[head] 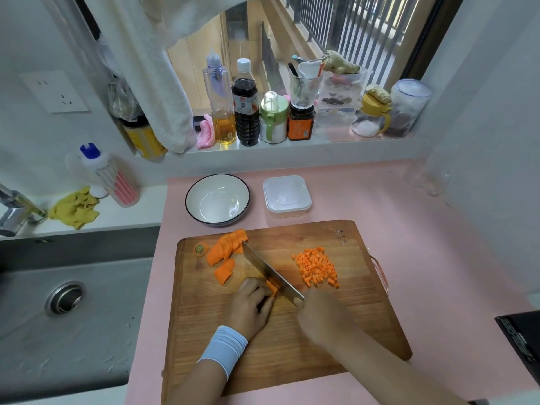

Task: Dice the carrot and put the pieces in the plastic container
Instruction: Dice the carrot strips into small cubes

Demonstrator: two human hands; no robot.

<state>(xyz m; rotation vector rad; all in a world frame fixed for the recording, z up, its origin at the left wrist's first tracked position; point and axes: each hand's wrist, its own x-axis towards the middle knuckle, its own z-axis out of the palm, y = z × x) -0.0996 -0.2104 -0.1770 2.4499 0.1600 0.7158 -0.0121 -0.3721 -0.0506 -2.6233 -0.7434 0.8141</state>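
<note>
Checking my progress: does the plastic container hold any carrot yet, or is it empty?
Empty: no orange shows inside the plastic container; the diced carrot lies piled on the cutting board.

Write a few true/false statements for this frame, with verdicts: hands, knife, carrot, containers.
1. The right hand grips the knife. True.
2. The plastic container already holds carrot. False: it holds none; the diced carrot lies in a pile on the cutting board.
3. The left hand holds a carrot piece against the blade. True.
4. The bowl stands right of the container. False: it stands left of it.
</note>
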